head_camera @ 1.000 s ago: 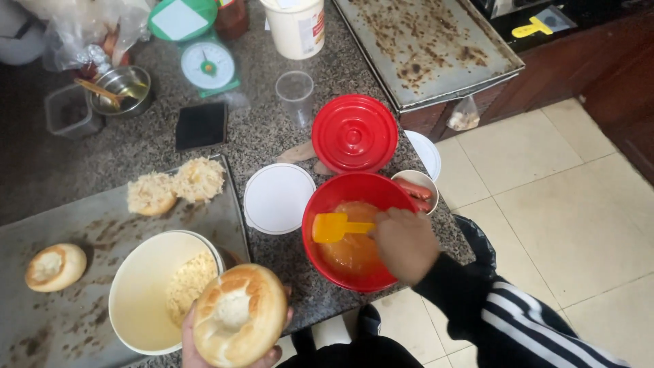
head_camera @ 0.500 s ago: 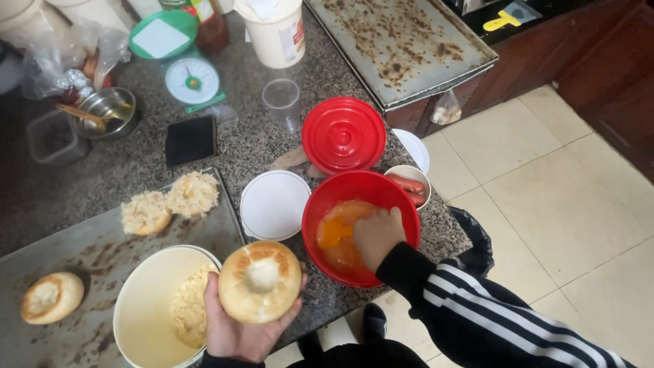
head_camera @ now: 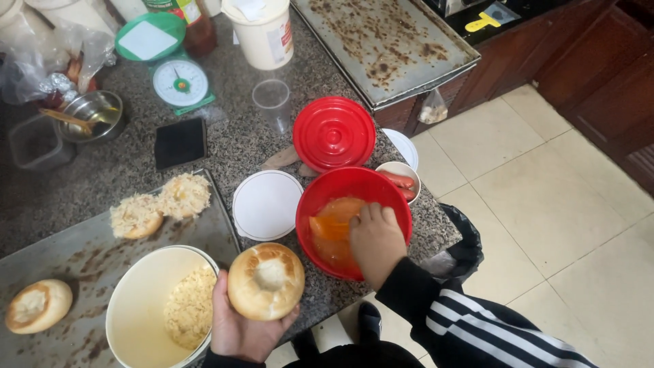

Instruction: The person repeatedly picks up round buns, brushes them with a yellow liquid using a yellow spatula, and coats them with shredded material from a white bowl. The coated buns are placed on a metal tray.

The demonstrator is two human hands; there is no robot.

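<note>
Two baking trays: one (head_camera: 381, 41) at the counter's far end, one (head_camera: 82, 252) before me bearing three bread pieces. One cream tub (head_camera: 146, 307) of crumbs. One red bowl (head_camera: 354, 218), one red lid (head_camera: 334, 133) behind it. My left hand (head_camera: 238, 330) cradles one hollowed bun (head_camera: 266, 281). My right hand (head_camera: 375, 242) is in the bowl, fingers curled on an orange spatula (head_camera: 329, 227). Speckled granite counter (head_camera: 231, 146); tiled floor (head_camera: 545, 204).
</note>
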